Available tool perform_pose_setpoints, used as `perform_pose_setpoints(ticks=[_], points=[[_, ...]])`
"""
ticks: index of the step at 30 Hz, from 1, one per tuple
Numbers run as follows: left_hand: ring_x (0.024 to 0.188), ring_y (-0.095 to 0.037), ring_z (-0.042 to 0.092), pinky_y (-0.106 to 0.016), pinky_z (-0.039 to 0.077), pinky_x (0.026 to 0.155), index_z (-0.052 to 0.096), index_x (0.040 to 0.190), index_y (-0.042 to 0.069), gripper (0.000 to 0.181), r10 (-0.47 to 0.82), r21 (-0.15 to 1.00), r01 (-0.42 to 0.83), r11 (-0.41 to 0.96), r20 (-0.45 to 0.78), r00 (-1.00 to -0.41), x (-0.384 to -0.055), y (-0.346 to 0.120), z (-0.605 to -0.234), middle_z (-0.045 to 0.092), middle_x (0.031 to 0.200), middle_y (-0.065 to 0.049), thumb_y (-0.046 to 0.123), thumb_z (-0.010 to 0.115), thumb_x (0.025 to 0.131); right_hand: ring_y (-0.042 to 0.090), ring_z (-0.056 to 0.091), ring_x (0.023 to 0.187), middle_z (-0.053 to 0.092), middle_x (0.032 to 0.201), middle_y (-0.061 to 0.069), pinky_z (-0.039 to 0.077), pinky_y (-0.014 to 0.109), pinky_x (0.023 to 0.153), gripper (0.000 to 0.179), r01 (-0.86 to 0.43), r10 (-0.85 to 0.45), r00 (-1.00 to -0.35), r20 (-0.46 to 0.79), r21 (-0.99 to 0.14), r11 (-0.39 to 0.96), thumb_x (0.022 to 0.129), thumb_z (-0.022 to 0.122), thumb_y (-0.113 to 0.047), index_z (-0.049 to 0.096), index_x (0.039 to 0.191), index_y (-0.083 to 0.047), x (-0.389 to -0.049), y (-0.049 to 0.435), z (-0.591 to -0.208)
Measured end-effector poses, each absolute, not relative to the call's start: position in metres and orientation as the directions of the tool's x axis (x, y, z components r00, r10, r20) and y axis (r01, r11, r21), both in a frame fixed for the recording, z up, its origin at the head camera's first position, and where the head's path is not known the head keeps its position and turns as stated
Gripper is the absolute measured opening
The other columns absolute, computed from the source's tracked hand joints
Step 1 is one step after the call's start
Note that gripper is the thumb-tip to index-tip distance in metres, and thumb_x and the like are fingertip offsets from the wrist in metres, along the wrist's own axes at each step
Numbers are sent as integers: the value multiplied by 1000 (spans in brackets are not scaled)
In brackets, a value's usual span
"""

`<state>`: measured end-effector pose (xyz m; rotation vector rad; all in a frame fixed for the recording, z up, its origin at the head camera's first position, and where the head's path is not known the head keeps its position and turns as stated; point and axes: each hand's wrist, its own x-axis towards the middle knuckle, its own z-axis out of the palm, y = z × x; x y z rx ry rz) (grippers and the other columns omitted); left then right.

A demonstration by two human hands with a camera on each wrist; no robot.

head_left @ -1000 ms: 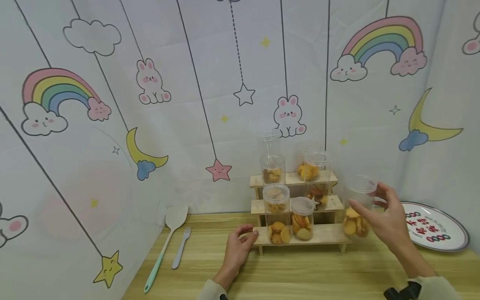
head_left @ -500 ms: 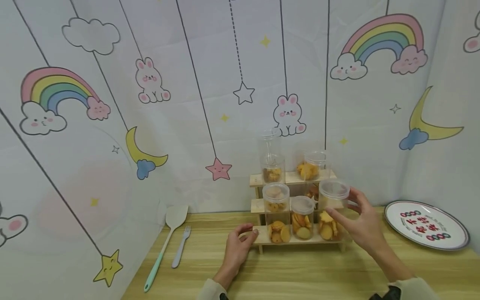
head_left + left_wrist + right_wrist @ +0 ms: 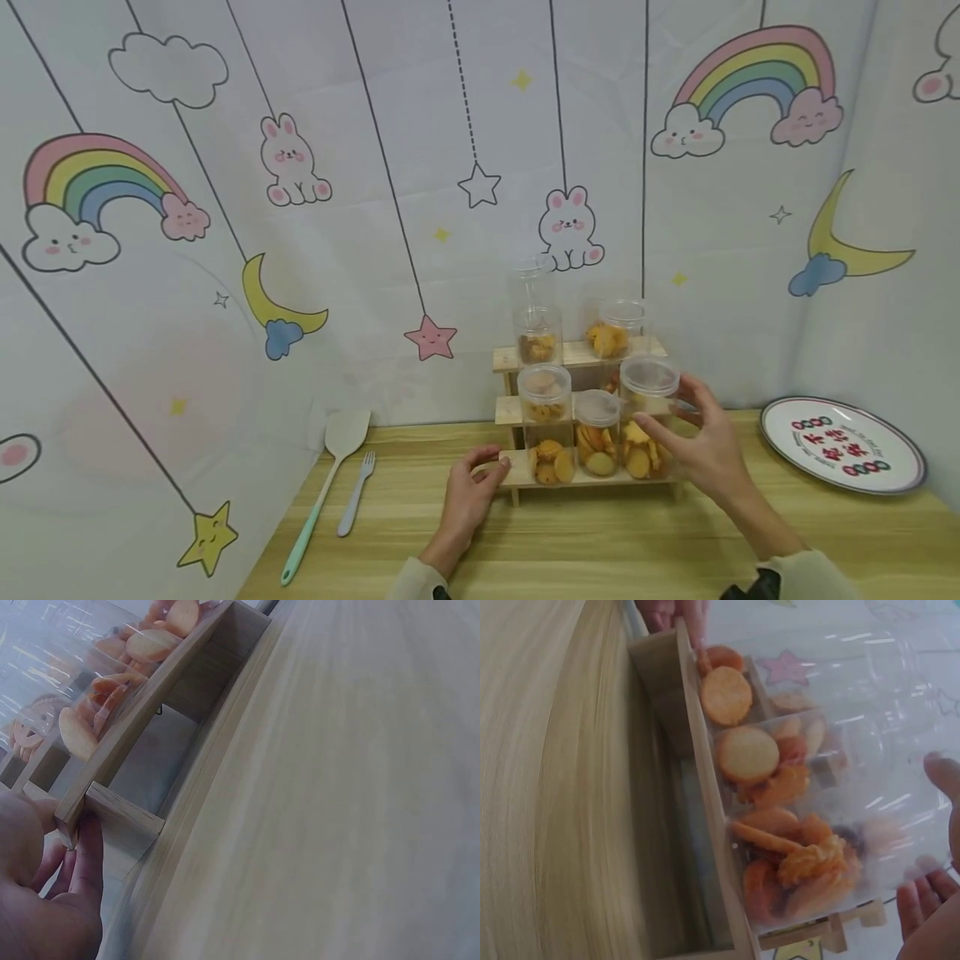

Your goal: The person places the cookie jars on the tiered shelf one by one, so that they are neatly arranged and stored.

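My right hand (image 3: 705, 454) grips a tall clear plastic jar (image 3: 647, 454) of cookies, thumb in front and fingers behind. The jar stands upright at the right end of the lowest step of a three-step wooden display shelf (image 3: 581, 484). In the right wrist view its cookies (image 3: 802, 866) sit right behind the step's front edge. At the shelf's left end my left hand (image 3: 468, 496) pinches the lowest board, thumb above and fingers underneath, as the left wrist view shows. A shorter jar (image 3: 597, 437) and another tall jar (image 3: 547, 425) share that step.
More cookie jars stand on the upper steps, such as the back-left jar (image 3: 538, 333) and the back-right jar (image 3: 622, 329). A spatula (image 3: 322, 500) and a fork (image 3: 356, 493) lie left; an oval plate (image 3: 896, 467) lies right. Printed cloth (image 3: 375, 275) hangs behind.
My right hand has carried the tall jar leftward from beyond the shelf's right side onto the lowest step. My left hand keeps its hold on the board. The head view has shifted slightly.
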<state>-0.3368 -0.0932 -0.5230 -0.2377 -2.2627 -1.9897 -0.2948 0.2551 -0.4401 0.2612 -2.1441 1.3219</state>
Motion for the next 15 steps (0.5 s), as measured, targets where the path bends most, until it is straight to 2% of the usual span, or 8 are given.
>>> perform_pose_setpoints(ticks=[15], points=[[107,-19,72,-19,59,83,67,136,-3,43,42,973,201,116,198,-979,-333,-96,-522,66,138,-21,24,76,103,6,56,123,62,146,14,47,6,99,80,-460,142,-799,584,-747,480,91,90,-20,49,159,-9,-294,245,-440]])
